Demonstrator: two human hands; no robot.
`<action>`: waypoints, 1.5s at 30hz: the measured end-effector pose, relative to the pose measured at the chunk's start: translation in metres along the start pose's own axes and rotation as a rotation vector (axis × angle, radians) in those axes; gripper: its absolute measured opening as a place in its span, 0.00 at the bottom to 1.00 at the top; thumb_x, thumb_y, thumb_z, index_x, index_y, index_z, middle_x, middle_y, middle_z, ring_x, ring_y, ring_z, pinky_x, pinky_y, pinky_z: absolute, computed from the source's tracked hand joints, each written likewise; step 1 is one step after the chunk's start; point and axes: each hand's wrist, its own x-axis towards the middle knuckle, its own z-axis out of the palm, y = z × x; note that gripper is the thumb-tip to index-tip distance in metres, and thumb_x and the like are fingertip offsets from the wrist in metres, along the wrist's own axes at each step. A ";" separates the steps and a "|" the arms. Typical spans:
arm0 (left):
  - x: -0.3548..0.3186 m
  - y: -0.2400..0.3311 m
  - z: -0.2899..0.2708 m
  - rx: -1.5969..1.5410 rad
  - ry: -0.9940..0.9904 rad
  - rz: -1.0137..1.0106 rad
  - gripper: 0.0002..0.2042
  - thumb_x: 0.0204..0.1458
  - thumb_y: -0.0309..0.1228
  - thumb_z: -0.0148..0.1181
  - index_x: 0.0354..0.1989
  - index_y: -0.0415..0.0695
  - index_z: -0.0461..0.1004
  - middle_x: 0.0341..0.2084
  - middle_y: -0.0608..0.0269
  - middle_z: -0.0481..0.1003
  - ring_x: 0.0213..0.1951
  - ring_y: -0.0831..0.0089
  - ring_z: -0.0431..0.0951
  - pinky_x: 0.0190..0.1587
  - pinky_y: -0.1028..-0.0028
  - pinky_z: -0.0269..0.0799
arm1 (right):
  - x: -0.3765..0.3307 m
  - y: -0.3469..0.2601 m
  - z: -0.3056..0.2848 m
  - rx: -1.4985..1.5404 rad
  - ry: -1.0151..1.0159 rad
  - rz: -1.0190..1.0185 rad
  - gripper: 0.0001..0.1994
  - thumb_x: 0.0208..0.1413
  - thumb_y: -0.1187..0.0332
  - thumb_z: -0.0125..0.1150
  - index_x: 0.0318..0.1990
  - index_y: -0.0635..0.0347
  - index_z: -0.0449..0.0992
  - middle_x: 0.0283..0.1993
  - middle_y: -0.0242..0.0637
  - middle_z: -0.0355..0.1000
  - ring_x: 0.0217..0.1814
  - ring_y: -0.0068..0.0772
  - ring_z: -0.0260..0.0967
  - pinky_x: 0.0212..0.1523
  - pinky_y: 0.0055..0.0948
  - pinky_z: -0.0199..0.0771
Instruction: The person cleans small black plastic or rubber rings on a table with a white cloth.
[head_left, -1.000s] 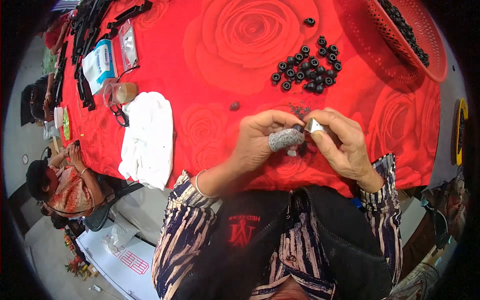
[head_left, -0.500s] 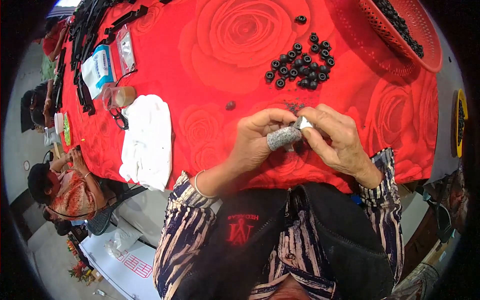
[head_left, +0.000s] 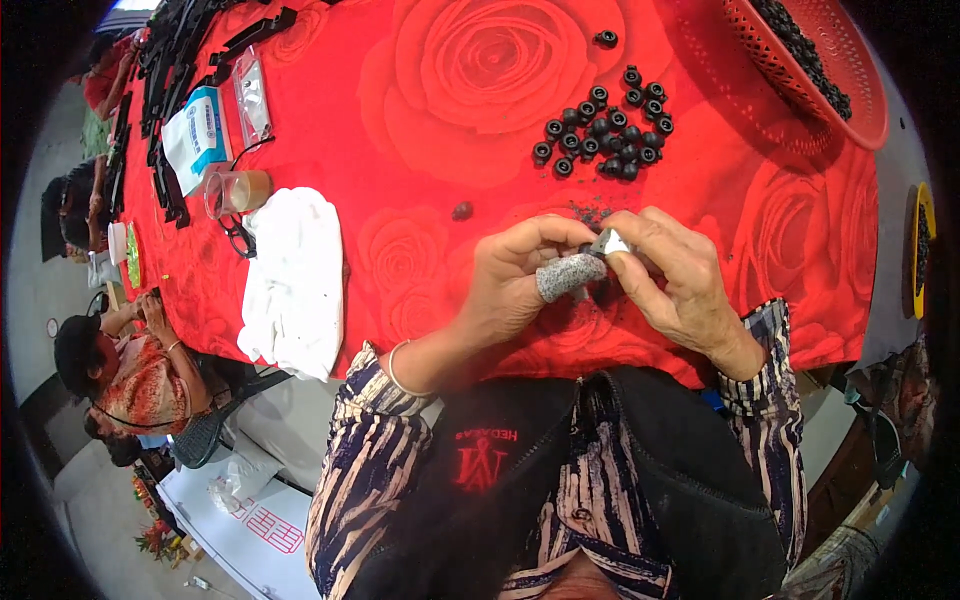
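Both of my hands meet over the near edge of a table covered with a red rose-print cloth (head_left: 470, 70). My left hand (head_left: 520, 275) has a grey fabric cot on the thumb (head_left: 568, 275) and pinches a small dark part that is mostly hidden between the fingers. My right hand (head_left: 675, 280) grips a small blade with a pale tip (head_left: 610, 240), pressed against that part. A pile of several small black ring-shaped parts (head_left: 605, 125) lies just beyond my hands. Dark shavings (head_left: 590, 212) speckle the cloth by my fingers.
A red plastic basket (head_left: 850, 110) with black parts stands at the far right. A single black part (head_left: 461, 210) lies left of my hands. A white cloth (head_left: 295, 280), eyeglasses (head_left: 235, 235), a plastic cup (head_left: 235, 190), packets and black strips lie left. Other people sit at the left.
My hands have stayed together at the same work, with only small finger shifts. The view has tilted slightly.
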 end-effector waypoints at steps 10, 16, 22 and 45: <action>0.001 -0.003 -0.001 0.028 -0.005 0.002 0.12 0.52 0.23 0.58 0.45 0.36 0.70 0.35 0.63 0.74 0.35 0.81 0.74 0.33 0.82 0.72 | 0.000 0.000 0.002 -0.013 0.010 0.009 0.08 0.48 0.78 0.58 0.37 0.64 0.72 0.25 0.41 0.65 0.22 0.39 0.65 0.22 0.33 0.63; 0.005 -0.003 -0.002 0.044 0.032 0.031 0.11 0.52 0.24 0.58 0.44 0.36 0.71 0.32 0.63 0.76 0.32 0.82 0.74 0.32 0.83 0.72 | 0.001 0.002 0.004 -0.039 -0.003 -0.051 0.09 0.47 0.79 0.57 0.38 0.65 0.72 0.24 0.40 0.65 0.21 0.36 0.64 0.21 0.30 0.62; 0.001 0.005 0.000 -0.104 -0.004 -0.226 0.07 0.51 0.28 0.60 0.35 0.38 0.74 0.26 0.63 0.77 0.20 0.80 0.75 0.21 0.84 0.66 | 0.003 -0.006 0.000 0.053 -0.011 -0.271 0.19 0.35 0.81 0.63 0.41 0.68 0.72 0.23 0.39 0.66 0.20 0.32 0.63 0.20 0.29 0.63; 0.000 0.017 -0.002 -0.129 -0.061 -0.230 0.08 0.49 0.28 0.62 0.34 0.37 0.74 0.24 0.65 0.74 0.23 0.82 0.72 0.23 0.84 0.69 | 0.001 0.005 0.009 -0.071 0.098 -0.441 0.15 0.37 0.75 0.67 0.35 0.66 0.72 0.22 0.36 0.65 0.18 0.34 0.63 0.19 0.30 0.62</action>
